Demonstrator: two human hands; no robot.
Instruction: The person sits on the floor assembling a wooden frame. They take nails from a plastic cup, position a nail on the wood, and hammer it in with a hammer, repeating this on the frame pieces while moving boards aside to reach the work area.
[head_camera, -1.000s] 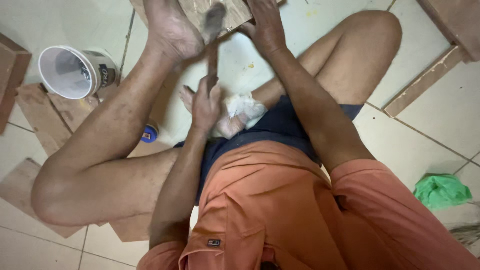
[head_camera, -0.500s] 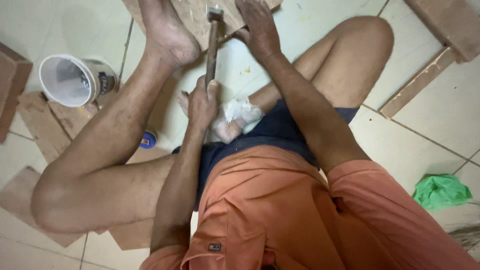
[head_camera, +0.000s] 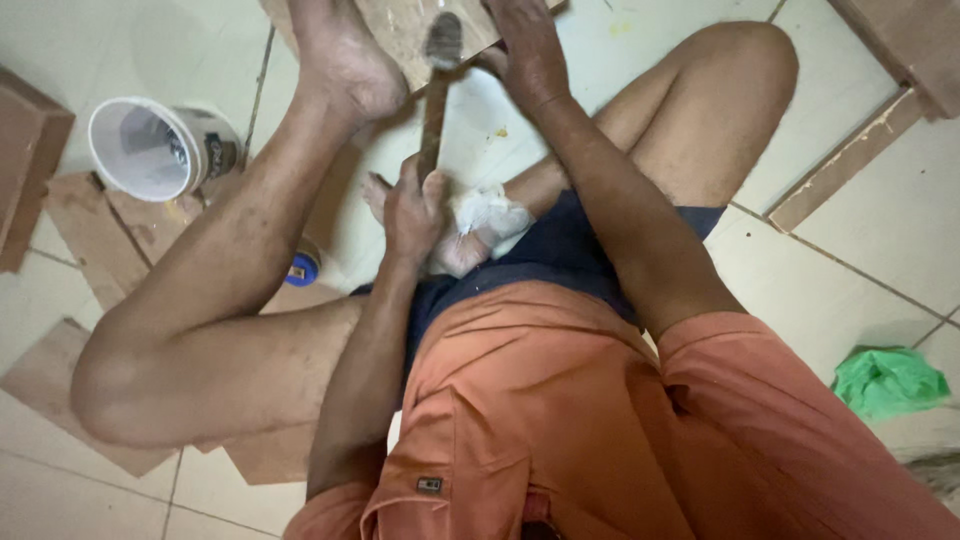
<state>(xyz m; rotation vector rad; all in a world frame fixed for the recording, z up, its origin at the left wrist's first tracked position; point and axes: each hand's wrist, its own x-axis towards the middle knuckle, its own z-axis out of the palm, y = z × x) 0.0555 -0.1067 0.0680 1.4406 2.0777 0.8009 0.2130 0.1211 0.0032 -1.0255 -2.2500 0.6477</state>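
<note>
Just beyond the left hand (head_camera: 415, 205), a dark-headed hammer with a wooden handle (head_camera: 434, 105) points straight away from the body.

Its long axis runs from the left hand, closed round the handle's lower end, up to the head over the brown wooden board (head_camera: 400, 30). Right of the hammer head, the right hand (head_camera: 525, 50) presses flat on that board, fingers curled, holding nothing I can make out. Left of the hammer, a bare foot (head_camera: 340, 60) rests on the board; farther left a white plastic tub (head_camera: 150, 150) lies on the tiled floor (head_camera: 820, 300).

A hammer (head_camera: 436, 95) with a dark wooden handle stands nearly upright, its blurred metal head raised over a brown tile piece (head_camera: 420, 25) lying flat on the floor
</note>
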